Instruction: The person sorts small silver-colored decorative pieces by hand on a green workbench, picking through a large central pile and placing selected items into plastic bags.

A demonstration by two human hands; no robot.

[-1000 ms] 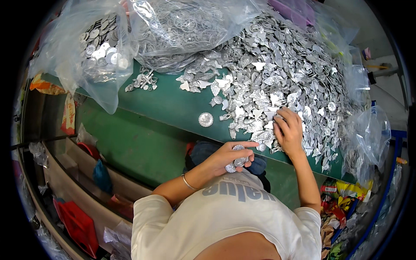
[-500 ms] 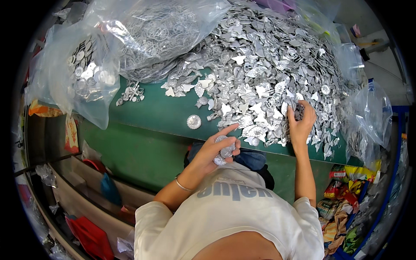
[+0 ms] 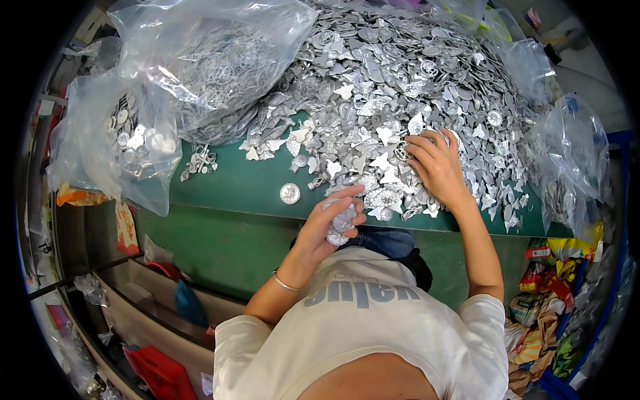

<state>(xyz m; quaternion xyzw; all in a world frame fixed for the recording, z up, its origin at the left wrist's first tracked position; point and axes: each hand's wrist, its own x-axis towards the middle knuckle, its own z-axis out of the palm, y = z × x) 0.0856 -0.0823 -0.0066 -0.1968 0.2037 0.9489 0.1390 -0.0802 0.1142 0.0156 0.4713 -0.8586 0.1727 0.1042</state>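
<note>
My left hand (image 3: 319, 230) is closed around several round silver metal pieces (image 3: 342, 223), just off the front edge of the green table. Its index finger points out toward the heap. My right hand (image 3: 439, 170) lies palm down on the big heap of flat silver metal pieces (image 3: 373, 107), fingers stretched and slightly bent. Beside its fingertips is a round openwork piece (image 3: 402, 151); what lies beneath the palm is hidden. A single round silver piece (image 3: 290, 193) sits apart on the green tabletop (image 3: 233, 190), left of the heap.
A large clear bag (image 3: 220, 73) of thin metal pieces stands back left, beside a smaller bag (image 3: 137, 137) of round ones. Small ring-like parts (image 3: 200, 160) lie near them. Another clear bag (image 3: 570, 160) hangs at the right edge. Drawers (image 3: 167, 313) stand lower left.
My right hand has moved left across the heap and turned palm down. My left hand still holds its round pieces close to the table edge. The whole view has shifted slightly.
</note>
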